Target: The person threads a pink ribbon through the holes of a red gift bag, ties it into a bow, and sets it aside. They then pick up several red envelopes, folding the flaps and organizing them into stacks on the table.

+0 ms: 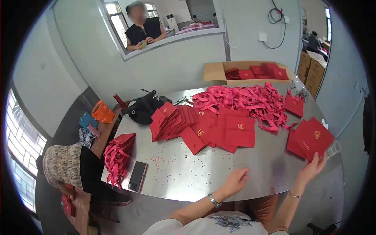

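Observation:
My right hand (314,166) grips the lower edge of a flat red paper bag (316,135) with a gold emblem, at the right end of the metal table. Another red bag lies partly under it. My left hand (236,182) is closed in a loose fist above the table's front edge, and nothing shows in its fingers. Past it lie overlapping flat red bags (240,131) and a fanned stack of bags (176,121). Behind these is a heap of pink-red ribbons (241,102). One red bag with ribbon (294,105) lies to the right of the heap.
A phone (138,176) and ribboned red bags (118,156) lie at the left, with small red dots scattered nearby. A black bag (143,109), a carton of red bags (219,72) and a clear cup (334,149) surround the work. People (143,31) are nearby.

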{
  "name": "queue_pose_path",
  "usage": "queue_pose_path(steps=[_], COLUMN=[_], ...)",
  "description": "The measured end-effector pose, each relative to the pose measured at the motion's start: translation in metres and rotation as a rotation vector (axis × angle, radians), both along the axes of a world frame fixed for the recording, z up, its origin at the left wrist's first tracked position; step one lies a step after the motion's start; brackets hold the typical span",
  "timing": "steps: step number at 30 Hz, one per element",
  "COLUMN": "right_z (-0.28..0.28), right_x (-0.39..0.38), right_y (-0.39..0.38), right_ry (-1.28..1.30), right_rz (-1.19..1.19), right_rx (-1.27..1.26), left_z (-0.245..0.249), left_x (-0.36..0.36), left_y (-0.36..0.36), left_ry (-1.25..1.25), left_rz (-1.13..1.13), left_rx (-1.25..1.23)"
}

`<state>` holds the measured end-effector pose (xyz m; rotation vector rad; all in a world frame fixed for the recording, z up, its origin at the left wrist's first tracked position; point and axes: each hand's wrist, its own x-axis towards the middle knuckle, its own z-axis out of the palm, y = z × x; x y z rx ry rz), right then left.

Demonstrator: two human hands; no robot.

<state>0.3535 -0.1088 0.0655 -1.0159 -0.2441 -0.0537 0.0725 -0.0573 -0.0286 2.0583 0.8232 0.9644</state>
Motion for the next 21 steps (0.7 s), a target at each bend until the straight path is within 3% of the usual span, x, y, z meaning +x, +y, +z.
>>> queue_pose_path(steps=[3,5,7,8,9,10,11,12,13,15,16,18,19,20,21], right_z=[-0.028,-0.029,-0.009,-0.011,-0.007,-0.033,-0.027,-0.047,-0.055,-0.062,-0.059,-0.072,-0.063,-0.05,-0.05], right_x=[-0.001,-0.035,-0.094,-0.109,-0.127,-0.138,-0.149,-0.167,-0.176,-0.173,-0.153,-0.109,-0.077,-0.035,0.01], right_y=[0.002,0.009,0.001,0.0,-0.005,-0.003,-0.007,-0.013,-0.018,-0.023,-0.02,-0.007,0.0,0.014,0.017], right_ry=[-0.054,-0.432,-0.623,-1.04,-1.064,-1.158,-1.227,-1.297,-1.232,-1.229,-1.36,-0.969,-0.713,-0.585,-0.686], right_rz=[0.169,0.156,0.227,0.076,0.275,0.352,0.618,0.342,0.376,0.523,0.562,0.252,0.132,-0.096,-0.336], right_rx=[-0.079,-0.273,-0.622,-0.8,-0.88,-0.789,-0.709,-0.632,-0.655,-0.601,-0.594,-0.729,-0.665,-0.641,-0.787], left_z=[0.004,0.002,-0.009,-0.01,0.0,-0.007,-0.013,-0.013,0.001,0.017,0.019,0.02,0.018,0.016,0.015], left_x=[0.0,-0.004,-0.004,-0.008,-0.013,-0.012,-0.02,-0.013,-0.013,-0.012,-0.009,-0.005,-0.004,-0.006,-0.008], left_y=[-0.003,0.001,-0.001,0.005,-0.001,-0.001,-0.002,-0.005,-0.01,-0.008,-0.001,0.001,0.003,0.003,0.002], left_ry=[-0.056,-0.123,-0.176,-0.162,-0.19,-0.315,-0.238,-0.486,-0.65,-0.642,-0.681,-0.755,-0.755,-0.745,-0.74], left_rz=[0.006,0.014,-0.037,-0.098,-0.156,-0.222,-0.209,-0.193,-0.261,-0.14,-0.123,-0.077,-0.081,-0.089,-0.095], left_rx=[-0.176,-0.148,-0.094,-0.058,-0.362,-0.354,-0.38,-0.435,-0.615,-0.678,-0.711,-0.746,-0.744,-0.748,-0.75])
